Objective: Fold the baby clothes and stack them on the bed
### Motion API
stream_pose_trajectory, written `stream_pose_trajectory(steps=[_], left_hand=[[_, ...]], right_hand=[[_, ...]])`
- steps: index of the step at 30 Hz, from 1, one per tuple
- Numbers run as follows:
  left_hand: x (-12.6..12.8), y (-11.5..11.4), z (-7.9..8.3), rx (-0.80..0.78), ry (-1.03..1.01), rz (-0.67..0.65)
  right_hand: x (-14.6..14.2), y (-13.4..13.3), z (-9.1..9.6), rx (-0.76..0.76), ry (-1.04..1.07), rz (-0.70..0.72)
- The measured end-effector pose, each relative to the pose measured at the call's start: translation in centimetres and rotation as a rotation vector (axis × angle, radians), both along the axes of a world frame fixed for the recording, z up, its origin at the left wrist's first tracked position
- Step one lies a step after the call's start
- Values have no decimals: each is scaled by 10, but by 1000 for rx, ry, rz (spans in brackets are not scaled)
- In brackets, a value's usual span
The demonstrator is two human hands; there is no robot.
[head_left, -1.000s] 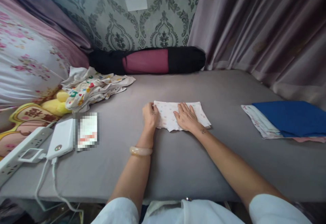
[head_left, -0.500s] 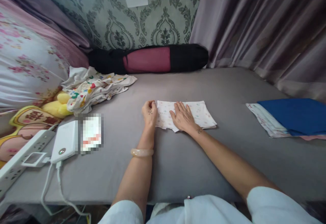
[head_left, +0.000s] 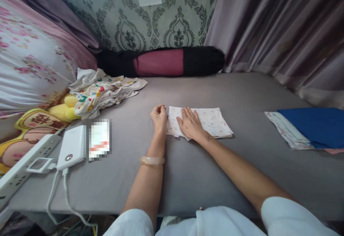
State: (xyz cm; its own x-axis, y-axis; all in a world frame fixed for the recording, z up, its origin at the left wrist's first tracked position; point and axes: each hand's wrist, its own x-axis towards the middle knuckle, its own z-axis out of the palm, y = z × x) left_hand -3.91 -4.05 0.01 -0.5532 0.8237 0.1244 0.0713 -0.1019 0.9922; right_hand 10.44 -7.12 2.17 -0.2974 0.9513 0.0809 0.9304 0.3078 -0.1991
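A small white garment [head_left: 212,119] with a faint pastel print lies folded flat in front of me. My right hand [head_left: 190,123] rests palm down on its left half, fingers stretched out. At the garment's left edge is my left hand [head_left: 159,118], its fingers curled closed. What those fingers hold, if anything, is hidden. A small pale tag pokes out at the garment's near edge. On my left forearm sits a pale bangle [head_left: 152,160].
Folded clothes, a blue piece [head_left: 311,126] on top, lie at the right. A crumpled printed cloth [head_left: 104,92], a white power bank [head_left: 72,146] with cables and a power strip [head_left: 29,164] are at the left. A long black-and-red bag [head_left: 161,62] lies along the wall.
My right hand has slid slightly left across the garment. The left hand stays closed by its left edge. The whole view has shifted a little.
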Motion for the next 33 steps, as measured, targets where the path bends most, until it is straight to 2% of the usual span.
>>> stream_pose_trajectory(steps=[5,11,19,26,33], left_hand=[[-2,3,-3,-13,-4,13],[-3,4,-2,-30,19,30],[-4,5,-2,16,-40,81],[-8,8,-5,-17,-10,99],[-8,8,-4,0,3,121]], right_hand=[[-13,1,-4,-2,30,-8],[-14,1,-10,17,46,-18],[-19,1,-6,4,49,-8],[-37,5,-9,19,64,37],[-38,5,-7,2,47,33]])
